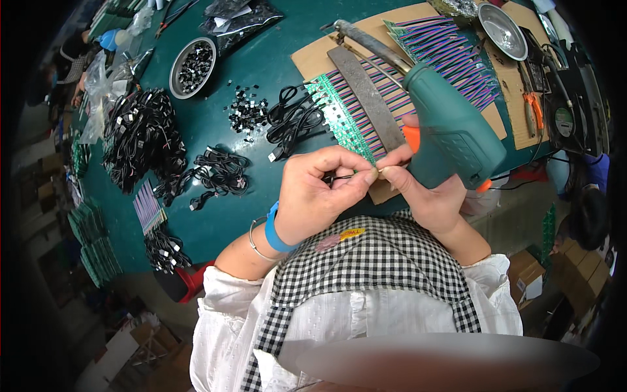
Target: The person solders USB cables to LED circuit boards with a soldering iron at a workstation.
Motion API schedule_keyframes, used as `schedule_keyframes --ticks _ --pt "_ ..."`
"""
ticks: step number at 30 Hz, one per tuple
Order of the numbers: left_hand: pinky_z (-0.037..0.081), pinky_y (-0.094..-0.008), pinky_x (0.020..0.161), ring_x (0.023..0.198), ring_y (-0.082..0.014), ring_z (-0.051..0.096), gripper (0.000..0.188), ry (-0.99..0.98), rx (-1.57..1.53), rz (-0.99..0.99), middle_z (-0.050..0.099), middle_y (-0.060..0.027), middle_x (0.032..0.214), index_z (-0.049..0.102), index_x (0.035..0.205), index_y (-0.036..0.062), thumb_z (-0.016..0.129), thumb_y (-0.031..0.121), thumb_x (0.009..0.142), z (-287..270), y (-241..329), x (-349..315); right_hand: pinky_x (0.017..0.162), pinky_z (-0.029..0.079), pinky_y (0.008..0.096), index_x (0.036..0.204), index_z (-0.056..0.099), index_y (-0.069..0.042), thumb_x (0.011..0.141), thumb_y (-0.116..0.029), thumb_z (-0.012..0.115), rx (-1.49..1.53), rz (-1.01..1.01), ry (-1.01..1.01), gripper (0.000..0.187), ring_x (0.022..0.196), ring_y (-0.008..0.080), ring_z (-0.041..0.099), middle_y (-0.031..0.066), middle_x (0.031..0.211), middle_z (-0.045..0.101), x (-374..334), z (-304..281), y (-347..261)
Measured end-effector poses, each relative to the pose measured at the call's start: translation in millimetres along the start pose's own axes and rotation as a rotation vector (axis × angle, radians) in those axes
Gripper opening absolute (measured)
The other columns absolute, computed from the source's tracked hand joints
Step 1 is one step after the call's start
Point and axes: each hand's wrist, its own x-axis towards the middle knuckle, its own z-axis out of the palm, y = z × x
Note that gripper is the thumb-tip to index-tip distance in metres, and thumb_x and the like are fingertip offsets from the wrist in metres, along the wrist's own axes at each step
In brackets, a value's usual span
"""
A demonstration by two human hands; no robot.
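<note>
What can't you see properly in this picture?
In the head view:
The black cable's end by the left hand: too small, covered by fingertips.
Part of the right hand: behind the green soldering gun.
Middle of the striped wires: under the metal bar.
Brownish shape at the bottom: too blurred to name.

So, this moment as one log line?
left hand: holding thin dark cable | right hand: holding green soldering gun, fingertips near left hand's | beside: green circuit boards
</note>
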Motion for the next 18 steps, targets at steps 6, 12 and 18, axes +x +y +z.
schedule_keyframes --ticks 6,12,18 --pt "0.035 -0.0153 0.054 0.059 0.0022 0.039 0.008 0.085 -0.034 -0.037 0.054 0.0064 0.068 0.069 0.088 -0.0016 0.07 -0.004 0.08 5.2 13.8 -4.0 0.06 0.051 0.0221 0.133 0.039 0.005 0.081 0.008 0.067 0.137 0.218 0.05 0.059 0.073 0.0127 0.064 0.0111 0.088 0.065 -1.4 -1.6 -13.4" --pt "0.034 -0.0154 0.054 0.06 0.0018 0.038 0.007 0.076 0.064 -0.042 0.051 0.0076 0.066 0.069 0.086 -0.0021 0.07 -0.004 0.079 8.0 22.8 -13.0 0.062 0.05 0.0224 0.131 0.041 0.006 0.078 0.01 0.066 0.122 0.253 0.031 0.059 0.073 0.0118 0.063 0.0097 0.087 0.065 -14.9 -1.3 -21.5" --pt "0.034 -0.0181 0.051 0.057 0.0005 0.038 0.004 -0.002 0.219 -0.189 0.05 0.008 0.062 0.069 0.081 -0.0009 0.07 0.002 0.079 -13.1 32.8 8.5 0.065 0.051 0.0261 0.129 0.042 0.008 0.074 0.014 0.067 0.002 0.264 -0.019 0.06 0.077 0.014 0.064 0.0129 0.111 0.06 -20.0 -6.4 -28.3"
